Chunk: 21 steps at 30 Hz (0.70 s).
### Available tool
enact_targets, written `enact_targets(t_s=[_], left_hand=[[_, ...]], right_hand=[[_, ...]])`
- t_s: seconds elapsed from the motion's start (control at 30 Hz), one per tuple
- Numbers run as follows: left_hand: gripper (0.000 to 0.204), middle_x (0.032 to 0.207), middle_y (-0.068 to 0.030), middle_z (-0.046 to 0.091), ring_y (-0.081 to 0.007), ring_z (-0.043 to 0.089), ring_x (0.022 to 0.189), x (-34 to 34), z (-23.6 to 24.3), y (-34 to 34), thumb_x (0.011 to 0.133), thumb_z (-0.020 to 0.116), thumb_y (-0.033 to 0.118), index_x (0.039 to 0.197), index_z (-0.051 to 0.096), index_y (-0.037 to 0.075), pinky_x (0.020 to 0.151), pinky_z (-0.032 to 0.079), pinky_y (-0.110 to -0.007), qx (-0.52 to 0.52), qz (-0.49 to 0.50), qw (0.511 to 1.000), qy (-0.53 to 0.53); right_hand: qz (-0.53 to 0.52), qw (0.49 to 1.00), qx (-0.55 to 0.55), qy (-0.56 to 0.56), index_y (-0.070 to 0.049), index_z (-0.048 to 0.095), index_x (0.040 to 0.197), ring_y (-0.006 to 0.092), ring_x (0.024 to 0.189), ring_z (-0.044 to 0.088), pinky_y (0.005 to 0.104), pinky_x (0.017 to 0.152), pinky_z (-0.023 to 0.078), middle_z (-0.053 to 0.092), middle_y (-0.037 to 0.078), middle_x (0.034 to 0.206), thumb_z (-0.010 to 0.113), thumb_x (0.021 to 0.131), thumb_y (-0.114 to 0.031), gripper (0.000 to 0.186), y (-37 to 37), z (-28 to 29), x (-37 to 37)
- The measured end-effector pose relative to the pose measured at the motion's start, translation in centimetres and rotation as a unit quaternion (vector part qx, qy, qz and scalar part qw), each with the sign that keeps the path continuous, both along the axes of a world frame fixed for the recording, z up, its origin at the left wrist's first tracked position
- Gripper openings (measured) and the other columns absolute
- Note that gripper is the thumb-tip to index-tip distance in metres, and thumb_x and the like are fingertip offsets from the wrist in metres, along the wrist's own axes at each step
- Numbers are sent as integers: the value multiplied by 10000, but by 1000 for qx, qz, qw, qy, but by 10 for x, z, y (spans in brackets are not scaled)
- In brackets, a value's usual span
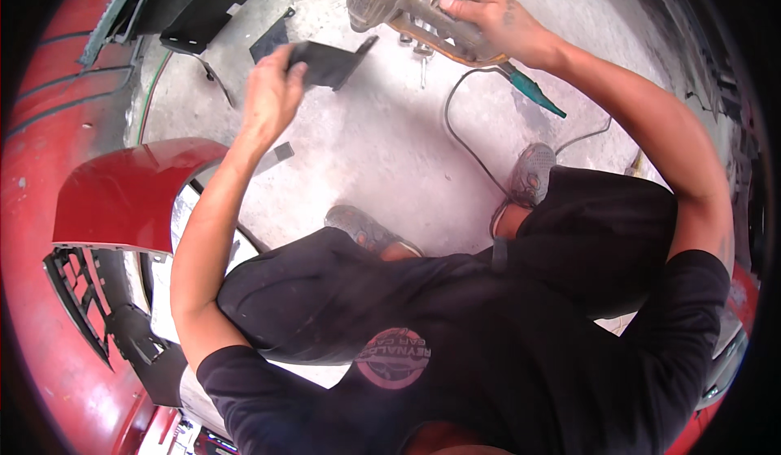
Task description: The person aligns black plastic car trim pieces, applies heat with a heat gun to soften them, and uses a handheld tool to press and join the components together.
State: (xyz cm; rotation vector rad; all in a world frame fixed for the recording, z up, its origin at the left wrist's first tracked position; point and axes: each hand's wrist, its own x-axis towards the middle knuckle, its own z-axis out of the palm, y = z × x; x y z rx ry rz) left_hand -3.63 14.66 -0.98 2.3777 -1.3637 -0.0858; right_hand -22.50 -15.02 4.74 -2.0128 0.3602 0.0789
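Note:
My left hand (272,93) is closed on the edge of a black, bent bracket-like plate (332,63), which it holds up off the floor. A short tab juts from the plate's right end. Over to the right, my right hand (500,24) grips the loop-shaped handle of a worn, yellowish-grey corded power tool (407,12); its exact kind I cannot tell. The tool's body points left, near the plate but apart from it. From the handle's lower end comes a green cord sleeve (537,93).
The tool's dark cord (449,121) curves over the concrete floor (390,146) toward my right shoe (533,170). A red painted car panel (134,187) stands at left, above a black grille piece (77,300). Black trim parts (203,16) lie far left; small metal pieces (423,56) lie below the tool.

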Motion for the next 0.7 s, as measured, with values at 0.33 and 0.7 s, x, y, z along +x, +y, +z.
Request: enact_targets(t_s=[0.33, 0.7], left_hand=[[428, 1161, -240, 694, -250, 671, 1030, 54, -28, 20, 963, 629, 109, 1287, 568, -164, 912, 510, -329, -181, 322, 852, 370], [355, 1149, -210, 680, -252, 661, 1024, 59, -44, 41, 1006, 555, 89, 1253, 565, -166, 912, 504, -328, -204, 303, 760, 537]], right_hand=[[3, 999, 43, -26, 21, 462, 1478, 271, 1101, 684, 322, 941, 560, 620, 224, 1297, 482, 1033, -344, 576, -5, 13, 3], [36, 999, 9, -4, 1, 451, 1495, 304, 1095, 695, 339, 921, 582, 614, 249, 1307, 494, 1013, -395, 625, 0, 16, -1]])
